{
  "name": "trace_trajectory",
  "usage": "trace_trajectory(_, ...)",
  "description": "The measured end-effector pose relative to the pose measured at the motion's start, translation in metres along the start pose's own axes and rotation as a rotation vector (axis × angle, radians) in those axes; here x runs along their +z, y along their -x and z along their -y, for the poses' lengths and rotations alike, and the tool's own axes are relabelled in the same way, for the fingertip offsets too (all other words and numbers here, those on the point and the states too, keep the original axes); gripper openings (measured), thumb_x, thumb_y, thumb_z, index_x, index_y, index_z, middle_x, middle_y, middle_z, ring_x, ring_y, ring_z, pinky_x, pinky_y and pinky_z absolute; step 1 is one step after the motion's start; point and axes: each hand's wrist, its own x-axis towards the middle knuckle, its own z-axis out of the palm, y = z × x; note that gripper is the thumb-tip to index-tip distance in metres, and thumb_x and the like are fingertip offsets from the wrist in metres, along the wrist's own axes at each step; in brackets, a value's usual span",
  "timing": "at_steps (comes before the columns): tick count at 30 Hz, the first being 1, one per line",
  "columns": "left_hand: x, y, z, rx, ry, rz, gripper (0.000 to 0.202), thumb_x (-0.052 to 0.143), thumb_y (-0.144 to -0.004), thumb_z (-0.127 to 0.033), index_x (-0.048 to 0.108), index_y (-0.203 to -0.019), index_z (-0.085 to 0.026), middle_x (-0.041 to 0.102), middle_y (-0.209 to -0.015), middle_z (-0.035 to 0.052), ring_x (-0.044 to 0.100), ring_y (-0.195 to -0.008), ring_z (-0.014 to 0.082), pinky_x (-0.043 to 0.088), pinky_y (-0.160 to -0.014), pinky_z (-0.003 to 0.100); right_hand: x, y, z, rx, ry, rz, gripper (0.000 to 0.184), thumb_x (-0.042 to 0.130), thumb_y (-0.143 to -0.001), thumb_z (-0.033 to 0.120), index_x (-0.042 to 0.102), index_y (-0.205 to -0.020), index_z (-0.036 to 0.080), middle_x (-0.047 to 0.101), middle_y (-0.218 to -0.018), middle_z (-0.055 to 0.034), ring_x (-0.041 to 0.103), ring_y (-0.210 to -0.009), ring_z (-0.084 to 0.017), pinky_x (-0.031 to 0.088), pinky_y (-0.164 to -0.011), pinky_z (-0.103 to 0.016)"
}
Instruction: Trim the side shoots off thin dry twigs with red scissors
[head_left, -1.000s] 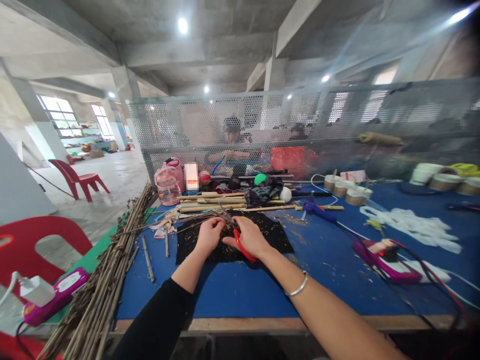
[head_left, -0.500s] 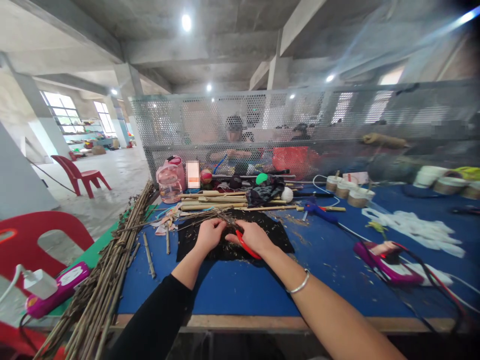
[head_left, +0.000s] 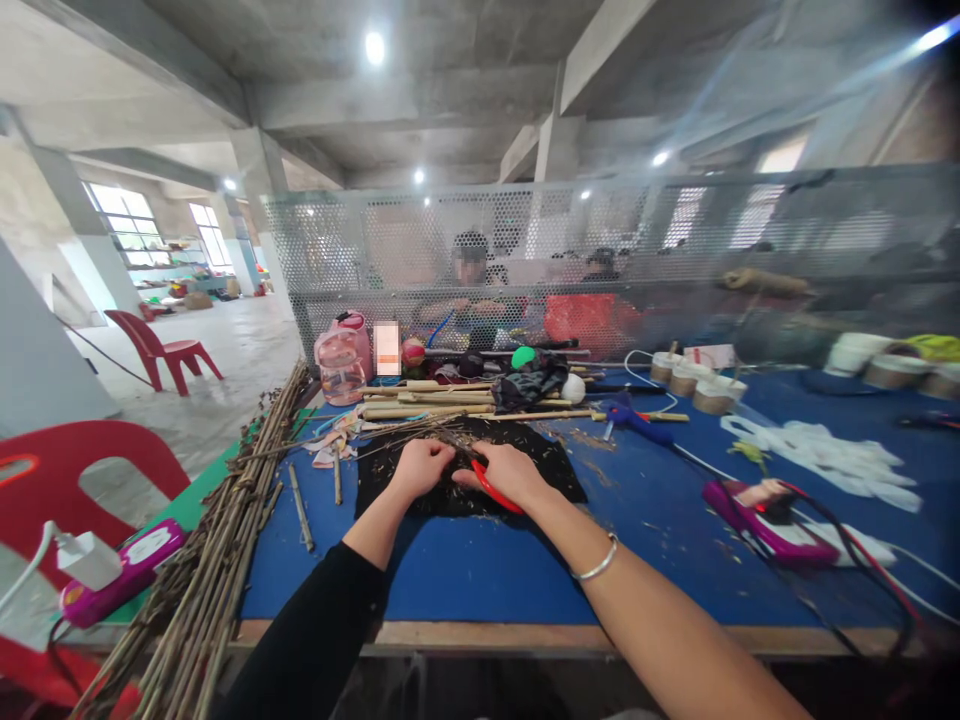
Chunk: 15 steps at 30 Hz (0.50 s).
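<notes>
Over a black cloth (head_left: 551, 478) strewn with small clippings, my two hands work close together. My left hand (head_left: 421, 470) is closed in a pinch by several thin twigs (head_left: 397, 434); it appears to hold them, though the exact grip is hidden by the fingers. My right hand (head_left: 514, 472) is wrapped round red-handled scissors (head_left: 491, 488), their blades pointing up and left toward the left fingertips. How far the blades are apart cannot be made out.
A bundle of long dry stems (head_left: 217, 560) runs along the left edge. Behind the cloth lie cut sticks (head_left: 427, 410), a pink jug (head_left: 343, 365) and a blue glue gun (head_left: 637, 422). Purple power strips (head_left: 780, 530) trail cables at right. A mesh screen (head_left: 337, 240) separates another person.
The hands and scissors stay almost in place, with only slight finger movement. The whole view has shifted a little.
</notes>
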Motion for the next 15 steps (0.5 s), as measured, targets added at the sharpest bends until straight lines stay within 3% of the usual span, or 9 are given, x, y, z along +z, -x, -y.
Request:
trace_trajectory(3,0.0011,-0.0005,0.0006,-0.064,0.088,0.018,0.032,0.051,-0.073,-0.04,0.063,-0.058,-0.014,0.051,-0.045,-0.001,0.041,-0.042,0.0095,0.031,-0.044,0.022,-0.0001,-0.0002,-0.0003,0.016,0.011,-0.013,0.05,0.046,-0.07,0.07,0.061,-0.082,0.023,0.068,-0.081,-0.009,0.064,-0.079,-0.026,0.041,-0.061,-0.028)
trace_trajectory(8,0.0044,-0.0033,-0.003,-0.222,0.468,-0.034,0.028,0.056,-0.071,-0.04,0.058,-0.064,-0.013,0.053,-0.054,-0.0011,0.044,-0.044,0.0073,0.037,-0.045,0.02,-0.0013,0.0,0.0022,0.02,-0.023,-0.073,0.051,0.048,-0.072,0.067,0.056,-0.099,0.024,0.067,-0.088,-0.0081,0.063,-0.082,-0.024,0.04,-0.063,-0.028)
trace_trajectory(11,0.0052,-0.0052,-0.0041,-0.223,0.62,-0.042,0.026,0.06,-0.068,-0.039,0.056,-0.066,-0.013,0.054,-0.059,-0.0008,0.047,-0.049,0.0069,0.042,-0.049,0.02,-0.0013,0.0002,0.0037,-0.016,-0.084,-0.095,0.051,0.054,-0.071,0.062,0.053,-0.103,0.022,0.064,-0.094,-0.0073,0.061,-0.088,-0.022,0.041,-0.067,-0.027)
trace_trajectory(15,0.0044,-0.0044,-0.008,-0.224,0.663,-0.043,0.018,0.06,-0.068,-0.031,0.058,-0.071,-0.014,0.055,-0.059,-0.0012,0.048,-0.05,0.0075,0.043,-0.051,0.021,0.0023,-0.0004,0.0049,-0.052,-0.139,-0.107,0.053,0.059,-0.07,0.057,0.051,-0.107,0.021,0.061,-0.095,-0.0067,0.058,-0.092,-0.021,0.04,-0.074,-0.027)
